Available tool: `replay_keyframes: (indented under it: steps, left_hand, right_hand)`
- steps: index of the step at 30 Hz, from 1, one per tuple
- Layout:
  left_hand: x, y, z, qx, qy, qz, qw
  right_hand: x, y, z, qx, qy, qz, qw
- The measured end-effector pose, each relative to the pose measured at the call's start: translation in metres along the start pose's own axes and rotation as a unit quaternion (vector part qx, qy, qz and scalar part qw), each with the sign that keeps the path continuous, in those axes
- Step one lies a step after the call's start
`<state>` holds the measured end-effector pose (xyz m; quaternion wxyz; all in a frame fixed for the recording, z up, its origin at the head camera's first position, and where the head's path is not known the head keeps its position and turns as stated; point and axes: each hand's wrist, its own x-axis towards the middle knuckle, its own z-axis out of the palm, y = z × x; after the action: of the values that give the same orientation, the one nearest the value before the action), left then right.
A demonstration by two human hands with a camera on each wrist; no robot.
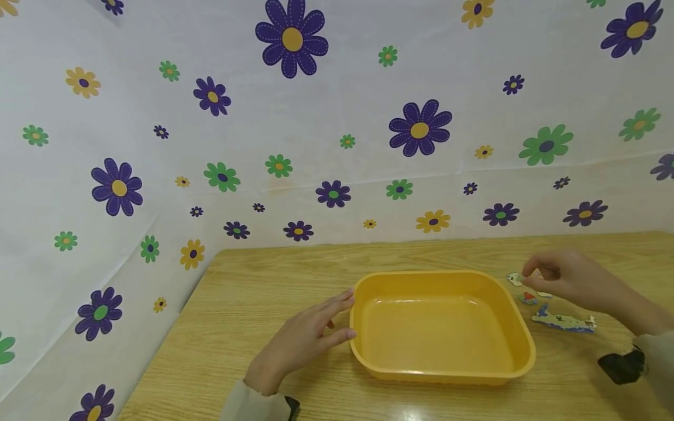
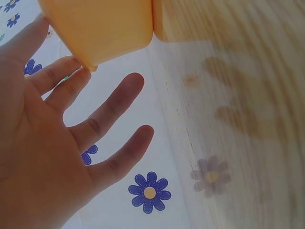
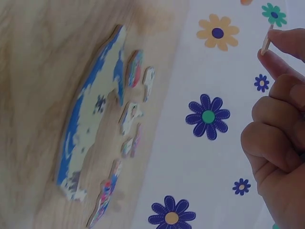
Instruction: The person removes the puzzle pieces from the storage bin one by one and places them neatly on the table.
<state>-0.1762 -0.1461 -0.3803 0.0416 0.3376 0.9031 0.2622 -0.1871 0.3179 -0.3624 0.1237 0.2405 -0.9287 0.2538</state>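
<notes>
A yellow plastic tub [image 1: 437, 333] rests on the table, and nothing lies inside it. My left hand [image 1: 300, 345] touches its left rim with the fingertips, fingers mostly straight; two fingers stand apart from it in the left wrist view. Right of the tub, my right hand [image 1: 584, 280] hovers over flat painted wooden pieces. Between thumb and forefinger it pinches a small thin wooden piece [image 3: 267, 42], seen edge-on, so its picture is hidden. Below that hand lies a large blue and cream cutout [image 1: 563, 321]. Smaller pieces, among them a red and blue one [image 1: 528, 299], lie beside it.
The wood-grain table [image 1: 247, 292] meets a white flowered cloth [image 1: 337, 105] at its back and left edges. In the right wrist view a narrow multicoloured piece [image 3: 104, 193] and a whitish piece [image 3: 129, 117] lie near the large cutout.
</notes>
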Motion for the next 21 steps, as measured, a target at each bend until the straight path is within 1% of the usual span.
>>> replay_keyframes:
  steps: [3, 7, 11, 17, 21]
  left_hand:
    - [0.0, 0.0, 0.0, 0.0, -0.001, -0.001, 1.0]
    - [0.0, 0.0, 0.0, 0.0, -0.001, -0.001, 1.0]
    - [0.0, -0.001, 0.0, -0.001, -0.001, 0.003, 1.0]
    - [0.001, 0.0, 0.0, -0.004, -0.003, 0.003, 1.0]
    - [0.001, -0.001, 0.0, 0.0, 0.0, 0.009, 1.0]
  right_hand:
    - [-0.005, 0.005, -0.001, -0.004, 0.003, 0.004, 1.0]
    - [-0.011, 0.011, 0.0, -0.022, 0.011, 0.003, 0.9997]
    - [-0.018, 0.017, 0.001, -0.036, 0.013, 0.021, 0.999]
    - [-0.029, 0.03, 0.002, -0.042, 0.011, 0.033, 0.9985]
    - [-0.035, 0.037, 0.001, -0.036, -0.001, 0.043, 0.9984]
